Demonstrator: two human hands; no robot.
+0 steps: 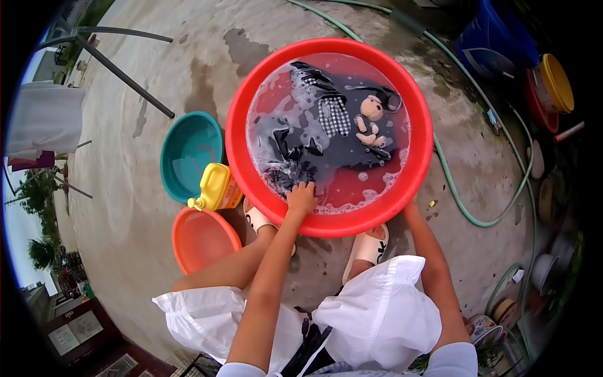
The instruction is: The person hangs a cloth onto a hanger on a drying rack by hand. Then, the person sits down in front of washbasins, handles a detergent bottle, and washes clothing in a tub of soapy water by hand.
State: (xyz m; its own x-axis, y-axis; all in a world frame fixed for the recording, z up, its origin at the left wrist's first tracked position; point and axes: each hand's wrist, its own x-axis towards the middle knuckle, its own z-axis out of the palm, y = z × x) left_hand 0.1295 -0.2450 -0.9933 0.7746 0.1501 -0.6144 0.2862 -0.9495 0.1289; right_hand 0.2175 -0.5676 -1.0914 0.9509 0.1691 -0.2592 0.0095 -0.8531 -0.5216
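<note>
A big red basin (424, 144) holds soapy water, and a dark garment (352, 154) floats in it. The garment carries a black-and-white checked patch (333, 117) and a small beige teddy bear (372, 109). My left hand (301, 198) reaches over the near rim, fingers stretched out and slightly apart, at the edge of the dark wet cloth. Against the basin's near right outer side is my right hand (411, 207); the rim covers most of it, so its fingers do not show.
Left of the basin stand a teal basin (169, 160), a yellow jug (217, 186) and an orange basin (182, 248), with water in both basins. A green hose (455, 195) curves along the right. Buckets (496, 41) stand at the upper right. A metal rack (125, 78) is at the upper left.
</note>
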